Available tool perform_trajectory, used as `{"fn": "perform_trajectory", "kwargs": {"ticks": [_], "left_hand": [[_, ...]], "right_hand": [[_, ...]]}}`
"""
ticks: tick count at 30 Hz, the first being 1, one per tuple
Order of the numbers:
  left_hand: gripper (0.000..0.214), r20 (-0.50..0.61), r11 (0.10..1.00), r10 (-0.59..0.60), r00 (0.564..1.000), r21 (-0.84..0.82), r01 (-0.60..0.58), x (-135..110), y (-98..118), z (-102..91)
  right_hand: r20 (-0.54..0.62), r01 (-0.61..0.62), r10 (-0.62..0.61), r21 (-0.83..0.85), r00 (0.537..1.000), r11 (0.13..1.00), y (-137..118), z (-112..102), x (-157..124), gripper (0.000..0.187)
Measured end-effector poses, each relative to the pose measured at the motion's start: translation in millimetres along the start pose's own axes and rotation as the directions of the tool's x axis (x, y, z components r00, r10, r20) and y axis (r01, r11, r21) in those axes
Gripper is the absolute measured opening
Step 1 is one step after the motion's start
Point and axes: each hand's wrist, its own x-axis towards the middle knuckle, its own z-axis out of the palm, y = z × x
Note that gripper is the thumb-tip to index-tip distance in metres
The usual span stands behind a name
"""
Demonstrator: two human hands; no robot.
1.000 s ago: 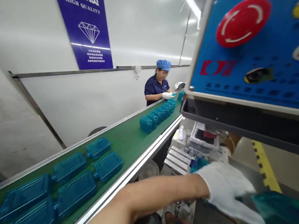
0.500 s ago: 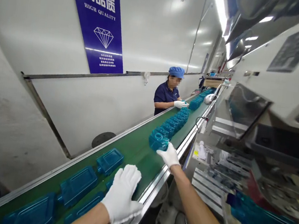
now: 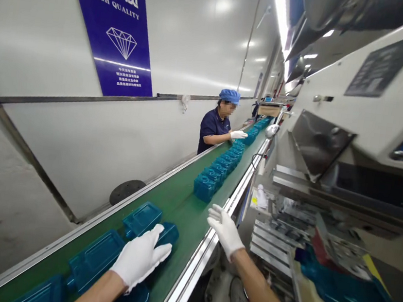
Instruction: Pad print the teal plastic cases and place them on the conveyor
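Green conveyor (image 3: pixel 181 222): blue trays (image 3: pixel 96 260), L hand (image 3: pixel 140 256) over them.

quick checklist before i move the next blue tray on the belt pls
Both hands gloved: ok, left hand and right hand are in white.
Right hand free: ok, it holds nothing, beside the metal edge rail.
Left hand on the blue plastic tray: cannot tell, it is over the tray, contact unclear.
Trays near the left hand aligned: not ok, they sit at uneven angles.
Row further along the green conveyor belt: ok, the blue trays sit close in line.
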Motion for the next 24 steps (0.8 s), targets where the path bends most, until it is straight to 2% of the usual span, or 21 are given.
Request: {"fn": "perform_trajectory", "kwargs": {"ticks": [2, 3, 4, 5, 7, 8, 9, 11, 12, 13, 14, 15, 16, 17, 18, 19, 20, 21, 22, 23, 24], "left_hand": [[0.086, 0.050, 0.999, -0.030, 0.998, -0.029, 0.031, 3.1, 1.1, -10.3], [0.089, 0.066, 0.999, -0.033, 0.997, -0.023, 0.034, 4.7, 2.3, -14.4], [0.084, 0.074, 0.999, -0.033, 0.997, 0.002, 0.033, 6.8, 3.9, -17.8], [0.073, 0.073, 0.998, -0.037, 0.997, 0.046, 0.034, 9.4, 6.2, -20.7], [0.048, 0.060, 0.988, -0.050, 0.997, 0.146, 0.040, 15.0, 14.4, -26.0], [0.039, 0.057, 0.985, -0.048, 0.997, 0.169, 0.038, 17.1, 21.6, -28.7], [0.033, 0.059, 0.987, -0.037, 0.998, 0.161, 0.027, 18.0, 31.6, -31.7], [0.032, 0.068, 0.997, 0.018, 0.998, 0.080, -0.023, 14.5, 61.3, -37.5], [0.035, 0.061, 0.997, 0.061, 0.996, 0.041, -0.064, 10.2, 80.8, -39.7], [0.038, 0.026, 0.992, 0.122, 0.992, 0.022, -0.123, 4.7, 102.8, -40.9], [0.041, -0.039, 0.977, 0.210, 0.977, 0.033, -0.209, -1.3, 126.7, -40.5], [0.041, -0.118, 0.944, 0.328, 0.937, 0.073, -0.321, -7.1, 151.7, -38.5], [0.041, -0.190, 0.884, 0.467, 0.864, 0.125, -0.450, -11.9, 177.0, -34.8], [0.039, -0.242, 0.796, 0.606, 0.758, 0.184, -0.577, -15.5, 201.9, -29.6], [0.039, -0.265, 0.687, 0.726, 0.635, 0.237, -0.687, -17.7, 226.0, -23.3], [0.041, -0.255, 0.574, 0.817, 0.517, 0.280, -0.769, -18.8, 248.8, -16.2], [0.042, -0.217, 0.470, 0.881, 0.419, 0.311, -0.826, -19.2, 270.2, -8.6], [0.044, -0.167, 0.381, 0.924, 0.344, 0.334, -0.862, -19.1, 289.8, -0.8], [0.044, -0.115, 0.312, 0.950, 0.290, 0.354, -0.881, -19.1, 307.5, 6.9], [0.042, -0.067, 0.262, 0.965, 0.255, 0.373, -0.890, -19.1, 323.0, 14.5], [0.039, -0.026, 0.225, 0.972, 0.233, 0.392, -0.892, -19.4, 336.0, 21.7]], "right_hand": [[0.014, 0.010, -0.010, 0.021, 1.000, 1.000, -18.8, -44.8, -48.2, 0.033], [-0.019, 0.046, -0.046, -0.028, 0.999, 0.999, -26.7, -72.4, -72.2, 0.032], [-0.101, 0.112, -0.126, -0.137, 0.987, 0.984, -33.1, -101.5, -95.0, 0.029], [-0.172, 0.184, -0.237, -0.278, 0.956, 0.943, -37.7, -130.7, -115.9, 0.027], [-0.213, 0.251, -0.449, -0.592, 0.868, 0.766, -40.4, -182.0, -148.6, 0.030], [-0.181, 0.243, -0.516, -0.723, 0.837, 0.647, -38.3, -202.0, -159.2, 0.034], [-0.130, 0.216, -0.542, -0.822, 0.830, 0.527, -33.9, -217.6, -165.5, 0.038], [-0.023, 0.170, -0.508, -0.929, 0.861, 0.329, -21.2, -237.9, -165.6, 0.041], [0.019, 0.166, -0.464, -0.946, 0.885, 0.278, -14.8, -244.5, -161.0, 0.043], [0.050, 0.176, -0.412, -0.945, 0.910, 0.274, -9.7, -250.3, -154.8, 0.044], [0.054, 0.177, -0.360, -0.931, 0.931, 0.318, -6.8, -256.1, -148.6, 0.046], [0.019, 0.152, -0.313, -0.901, 0.950, 0.405, -6.5, -262.5, -143.6, 0.047], [-0.063, 0.087, -0.261, -0.847, 0.963, 0.524, -9.0, -269.7, -140.9, 0.046], [-0.187, -0.015, -0.198, -0.763, 0.962, 0.647, -13.8, -277.7, -141.1, 0.045], [-0.338, -0.134, -0.128, -0.651, 0.932, 0.747, -20.2, -286.1, -144.3, 0.045], [-0.486, -0.243, -0.059, -0.534, 0.872, 0.810, -27.4, -294.4, -150.2, 0.049], [-0.611, -0.328, -0.004, -0.429, 0.791, 0.842, -34.4, -302.3, -158.4, 0.054], [-0.703, -0.381, 0.029, -0.350, 0.711, 0.856, -40.3, -309.4, -168.1, 0.058], [-0.762, -0.407, 0.040, -0.299, 0.646, 0.863, -44.5, -315.8, -178.6, 0.061], [-0.792, -0.409, 0.042, -0.268, 0.609, 0.872, -46.7, -321.4, -189.4, 0.062], [-0.803, -0.394, 0.039, -0.248, 0.594, 0.885, -46.8, -326.4, -199.9, 0.062]]}}
